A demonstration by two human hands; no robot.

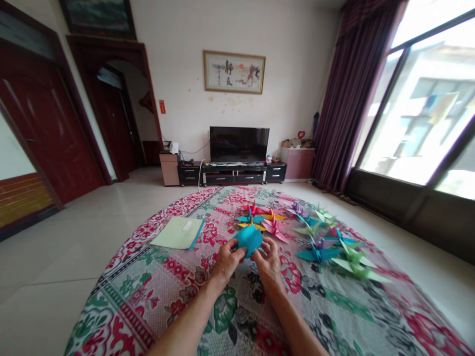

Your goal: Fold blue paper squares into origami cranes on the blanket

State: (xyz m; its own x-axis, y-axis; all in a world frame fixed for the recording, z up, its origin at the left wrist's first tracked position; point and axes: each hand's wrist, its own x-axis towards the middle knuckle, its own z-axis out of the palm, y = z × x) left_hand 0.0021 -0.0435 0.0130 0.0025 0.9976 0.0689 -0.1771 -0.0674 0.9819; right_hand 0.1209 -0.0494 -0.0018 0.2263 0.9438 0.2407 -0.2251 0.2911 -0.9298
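A partly folded sheet of blue origami paper (248, 239) is held up between both hands over the table. My left hand (227, 257) pinches its lower left side between thumb and fingers. On the lower right side, my right hand (267, 257) grips it with curled fingers. Just beyond the hands lie several folded paper cranes (274, 228) in red, teal, orange and pink. Farther right is a second group of paper cranes (319, 251) in blue, green and purple. To the left rests a stack of square paper (177, 233), pale green on top with blue showing beneath.
A round table with a flowered cloth (148, 291) fills the foreground. A small white slip (187, 225) lies on the paper stack. Beyond the table stand a low black cabinet (233, 175) and a television (239, 144). Purple curtains (343, 99) hang beside the window at right.
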